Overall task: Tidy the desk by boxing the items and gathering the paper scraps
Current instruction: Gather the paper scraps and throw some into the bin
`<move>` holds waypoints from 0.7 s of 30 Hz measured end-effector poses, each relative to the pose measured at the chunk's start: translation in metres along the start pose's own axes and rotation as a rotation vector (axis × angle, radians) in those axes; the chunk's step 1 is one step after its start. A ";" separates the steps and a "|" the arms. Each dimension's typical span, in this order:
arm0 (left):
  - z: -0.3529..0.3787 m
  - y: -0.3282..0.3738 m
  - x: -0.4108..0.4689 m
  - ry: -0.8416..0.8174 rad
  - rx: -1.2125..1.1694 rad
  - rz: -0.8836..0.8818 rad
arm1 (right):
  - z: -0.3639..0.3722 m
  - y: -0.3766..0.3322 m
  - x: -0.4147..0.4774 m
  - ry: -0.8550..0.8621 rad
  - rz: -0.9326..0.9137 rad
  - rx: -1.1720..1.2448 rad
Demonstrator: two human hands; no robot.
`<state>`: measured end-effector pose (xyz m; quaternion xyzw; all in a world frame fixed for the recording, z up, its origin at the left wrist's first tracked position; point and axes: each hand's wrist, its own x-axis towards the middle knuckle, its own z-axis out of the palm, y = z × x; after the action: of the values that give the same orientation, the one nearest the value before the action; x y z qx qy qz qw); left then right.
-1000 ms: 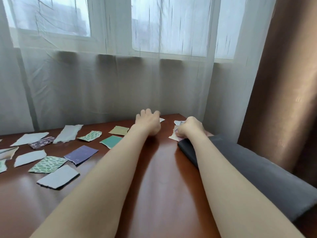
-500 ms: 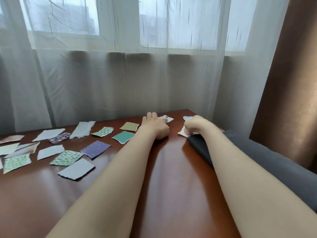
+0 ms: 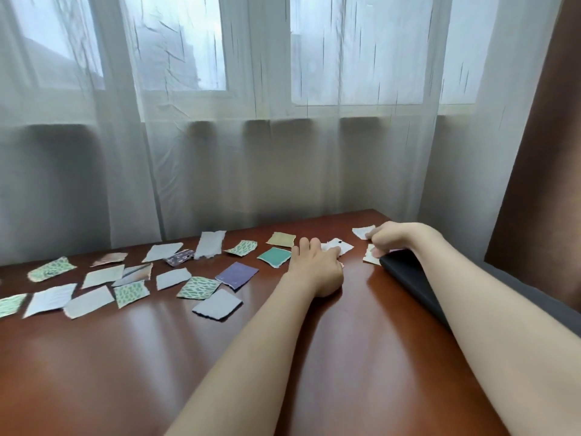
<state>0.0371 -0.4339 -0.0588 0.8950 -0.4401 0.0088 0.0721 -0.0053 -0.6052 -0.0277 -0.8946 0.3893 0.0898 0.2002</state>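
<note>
The brown wooden bench stands against a sheer white curtain, with a brown drape beyond its right edge. A flat black pad lies along the right edge, and the right forearm crosses over it.

The paper scraps lie flat in a loose band from the left edge along the far edge. They include a grey scrap, a purple scrap and a teal scrap.

The left hand rests on the bench near the far right corner, fingers curled together. Its fingertips meet a white scrap with a black dot; whether they pinch it cannot be determined.

The right hand is at the far right corner, fingers curled and pinching the edge of a small white scrap. A cream scrap lies beneath this hand, touching the pad.
</note>
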 end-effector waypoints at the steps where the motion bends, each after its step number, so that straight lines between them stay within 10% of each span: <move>1: -0.001 0.001 -0.006 0.001 -0.007 -0.005 | 0.002 -0.006 -0.013 0.012 -0.008 -0.022; 21: -0.014 -0.013 -0.147 0.019 -0.083 -0.172 | 0.042 -0.069 -0.148 0.025 -0.300 -0.285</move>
<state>-0.0420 -0.3089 -0.0580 0.9256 -0.3609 -0.0073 0.1140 -0.0557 -0.4474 0.0013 -0.9628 0.2376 0.1021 0.0780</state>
